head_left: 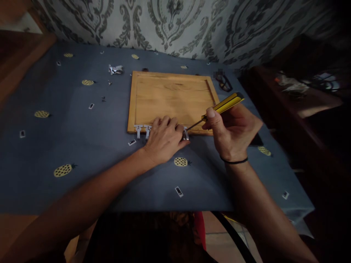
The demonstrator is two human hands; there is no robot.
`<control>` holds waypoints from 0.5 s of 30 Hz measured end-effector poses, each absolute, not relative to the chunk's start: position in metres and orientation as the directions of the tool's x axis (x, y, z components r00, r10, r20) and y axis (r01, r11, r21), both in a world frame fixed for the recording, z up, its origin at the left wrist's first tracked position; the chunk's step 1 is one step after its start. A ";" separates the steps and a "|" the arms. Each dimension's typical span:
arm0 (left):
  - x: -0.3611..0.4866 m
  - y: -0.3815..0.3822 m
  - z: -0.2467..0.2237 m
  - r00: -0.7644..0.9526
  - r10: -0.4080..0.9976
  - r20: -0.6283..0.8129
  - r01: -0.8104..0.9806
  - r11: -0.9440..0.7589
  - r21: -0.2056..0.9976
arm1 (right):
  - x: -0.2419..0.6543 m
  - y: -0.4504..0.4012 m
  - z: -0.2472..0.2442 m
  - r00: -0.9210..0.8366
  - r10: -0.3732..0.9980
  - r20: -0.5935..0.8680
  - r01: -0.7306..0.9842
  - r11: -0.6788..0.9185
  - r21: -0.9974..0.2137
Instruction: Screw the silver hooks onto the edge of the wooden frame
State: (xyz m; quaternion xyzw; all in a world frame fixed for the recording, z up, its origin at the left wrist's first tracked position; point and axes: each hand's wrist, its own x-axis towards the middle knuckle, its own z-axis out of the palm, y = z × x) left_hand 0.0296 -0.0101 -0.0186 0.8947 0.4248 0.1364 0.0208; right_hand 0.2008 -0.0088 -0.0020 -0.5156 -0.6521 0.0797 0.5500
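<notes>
A wooden cabinet door panel lies flat on the cloth-covered table. Along its near edge sit metal hinges: one hinge at the left, a second beside it, partly covered, and a third hinge further right. My left hand rests over that edge, fingers curled on the wood, with index finger and thumb closed around the right-hand hinge. In my right hand is a yellow and black screwdriver, its handle tilted up to the right. The blade's tip meets the right-hand hinge; any screw there is too small to see.
Another metal hinge lies behind and left of the panel, with small screws nearer. Eyeglasses rest by the panel's far right corner. A dark flat object shows beside my right wrist. A patterned curtain hangs behind the table.
</notes>
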 end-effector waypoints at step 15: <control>0.029 -0.010 -0.019 0.608 0.762 0.222 0.749 -0.643 0.157 | 0.202 -0.007 -0.003 0.147 0.752 0.643 0.568 0.468 -0.677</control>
